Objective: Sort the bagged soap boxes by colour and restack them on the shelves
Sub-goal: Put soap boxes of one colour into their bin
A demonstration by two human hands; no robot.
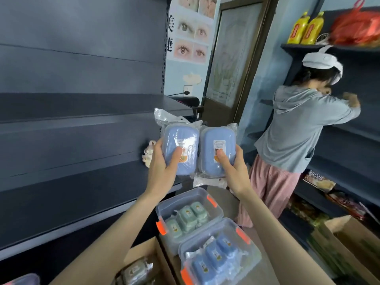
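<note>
I hold two bagged blue soap boxes up side by side in front of the dark shelves (pixel 82 130). My left hand (pixel 162 169) grips the left blue box (pixel 182 140), thumb on its front label. My right hand (pixel 234 169) grips the right blue box (pixel 218 145) the same way. Below them on the floor, one clear bin (pixel 164 208) with orange latches holds green bagged soap boxes (pixel 187 219). A second clear bin (pixel 253 254) holds blue bagged soap boxes (pixel 216 254).
Another person in a grey hoodie (pixel 298 128) stands at the right shelving. Cardboard boxes sit at the lower left (pixel 144 254) and lower right (pixel 349 237). A small pale item (pixel 149 153) lies on the left shelf. Yellow bottles (pixel 304 27) and a red bag (pixel 357 27) top the right shelf.
</note>
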